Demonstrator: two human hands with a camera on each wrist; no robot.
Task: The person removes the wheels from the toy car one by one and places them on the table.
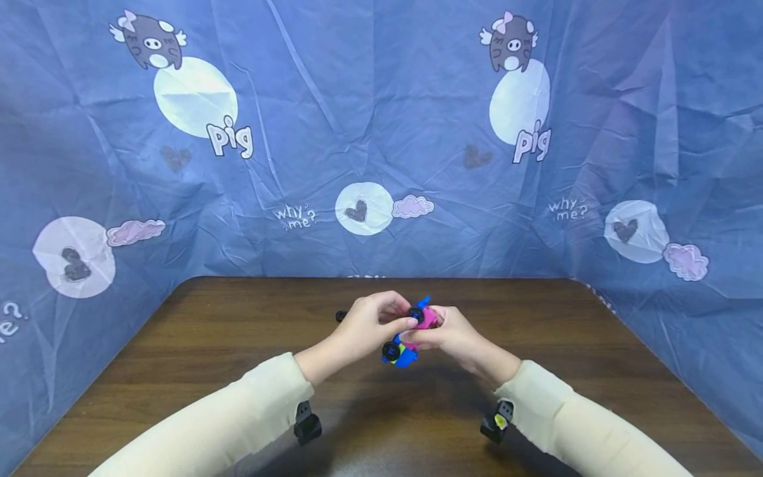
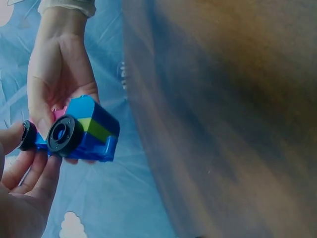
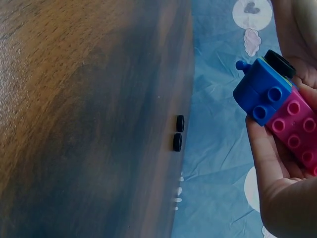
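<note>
A small block toy car (image 1: 411,336), blue and pink with black wheels, is held above the middle of the wooden table (image 1: 238,344). My right hand (image 1: 438,334) grips its body from the right; the right wrist view shows the pink block (image 3: 297,124) lying in the palm and the blue block (image 3: 261,89) sticking out. My left hand (image 1: 396,319) pinches the car from the left at a black wheel (image 2: 27,135). A second wheel (image 2: 62,134) sits on the blue side with a yellow-green stripe (image 2: 94,130).
Two loose black wheels (image 3: 178,133) lie together on the table beyond my left hand, near the back edge (image 1: 341,316). Blue printed cloth (image 1: 381,132) walls the table at the back and both sides. Wrist cameras (image 1: 306,424) hang under both sleeves.
</note>
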